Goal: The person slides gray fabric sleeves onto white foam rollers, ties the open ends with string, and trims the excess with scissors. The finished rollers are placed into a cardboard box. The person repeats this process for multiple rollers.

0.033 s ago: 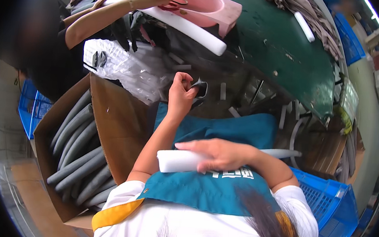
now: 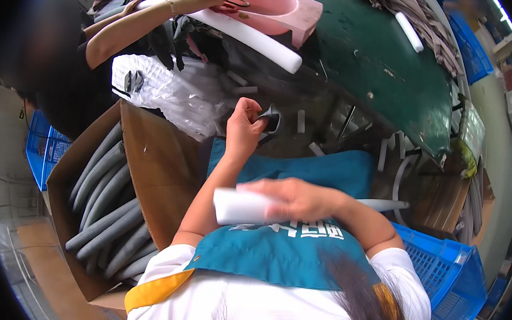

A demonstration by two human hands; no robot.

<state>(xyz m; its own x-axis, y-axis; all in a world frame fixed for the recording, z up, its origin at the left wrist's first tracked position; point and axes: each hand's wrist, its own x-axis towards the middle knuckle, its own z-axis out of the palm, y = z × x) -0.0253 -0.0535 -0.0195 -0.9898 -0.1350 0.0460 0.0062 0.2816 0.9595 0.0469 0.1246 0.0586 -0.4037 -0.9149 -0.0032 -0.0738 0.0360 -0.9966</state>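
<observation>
My left hand [image 2: 244,129] is raised in front of me, its fingers pinched on the edge of a dark grey fabric sleeve [image 2: 274,123] whose mouth gapes to the right. My right hand [image 2: 289,200], slightly blurred, is wrapped over a long white foam rod [image 2: 237,208] in front of my chest. The rod's thick end points left, close to my left forearm. Its thin far part passes behind my right forearm and shows again on the right. Below both hands lies my teal apron [image 2: 315,173].
A cardboard box [image 2: 161,185] of grey foam tubes [image 2: 104,220] stands at left, a blue crate [image 2: 439,277] at right. Ahead, a green table [image 2: 359,72] carries a pink holder [image 2: 274,8] and another white rod [image 2: 253,39]. A co-worker's arm [image 2: 134,30] reaches in from the left.
My right hand and the white foam rod's left end have moved slightly up, away from my chest. My left hand and the fabric sleeve have hardly moved.
</observation>
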